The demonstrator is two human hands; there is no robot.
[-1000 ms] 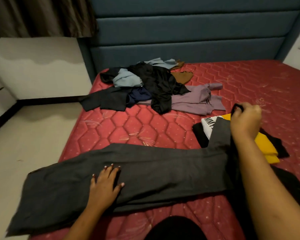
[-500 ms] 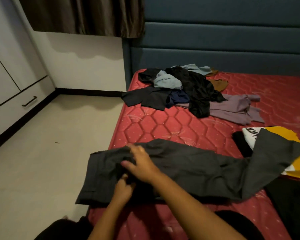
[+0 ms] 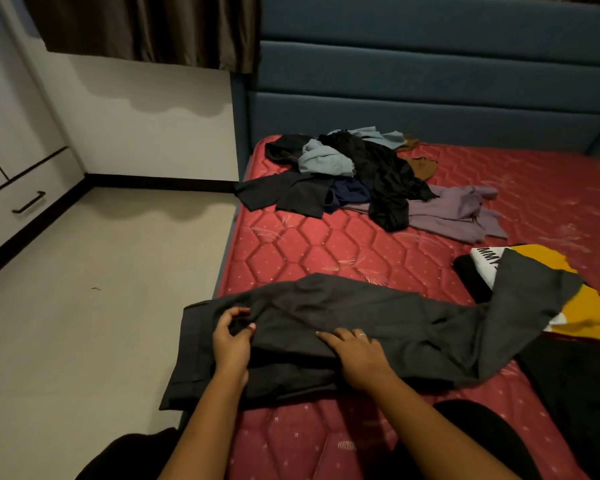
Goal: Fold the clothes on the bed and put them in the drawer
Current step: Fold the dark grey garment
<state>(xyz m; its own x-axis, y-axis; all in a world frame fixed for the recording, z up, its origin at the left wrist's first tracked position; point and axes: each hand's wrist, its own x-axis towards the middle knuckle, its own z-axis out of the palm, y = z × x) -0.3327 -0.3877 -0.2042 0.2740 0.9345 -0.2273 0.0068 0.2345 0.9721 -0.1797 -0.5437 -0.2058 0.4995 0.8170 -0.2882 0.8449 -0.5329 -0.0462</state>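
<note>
Mid-fold, your left hand (image 3: 231, 341) pinches the trousers (image 3: 378, 317), right hand (image 3: 357, 353) pressing flat; next, probably bring the three-o'clock leg over.

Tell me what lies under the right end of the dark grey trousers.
The grey trousers drape over a yellow and white garment and a black piece beside it. How far those run beneath the cloth is hidden.

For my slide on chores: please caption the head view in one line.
The left hand pinches and right hand presses grey trousers on a mattress; a clothes pile lies behind.
</note>
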